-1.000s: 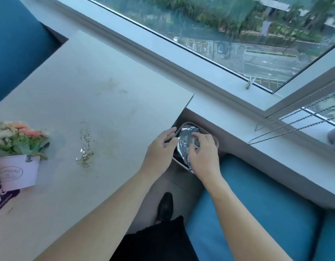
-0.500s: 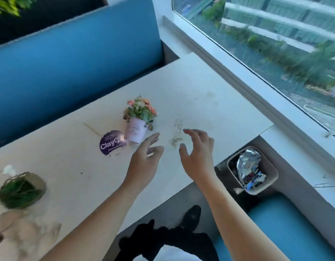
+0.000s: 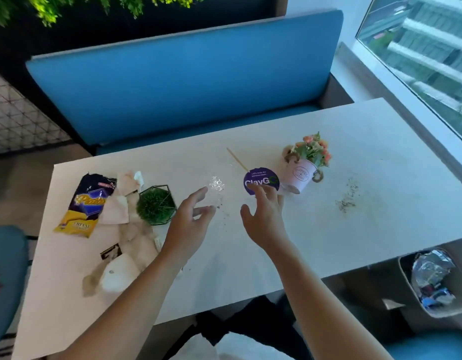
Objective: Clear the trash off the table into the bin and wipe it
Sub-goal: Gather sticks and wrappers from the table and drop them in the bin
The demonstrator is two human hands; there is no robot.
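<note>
Hovering over the table [image 3: 328, 242], left hand [image 3: 189, 219] and right hand [image 3: 263, 219], both spread open, empty.

Both hands are spread, holding nothing, over the white table [image 3: 380, 229]. The left hand [image 3: 188, 224] is near a clear plastic scrap [image 3: 216, 183], the right hand [image 3: 266, 219] at the near edge of the purple ClayGo sticker [image 3: 261, 181]. At left, a torn chip bag [image 3: 87, 203] and crumpled napkins [image 3: 115, 209] lie beside a green plant [image 3: 155, 205]. The bin [image 3: 404, 276], near right, holds foil wrappers [image 3: 430, 268].
</note>
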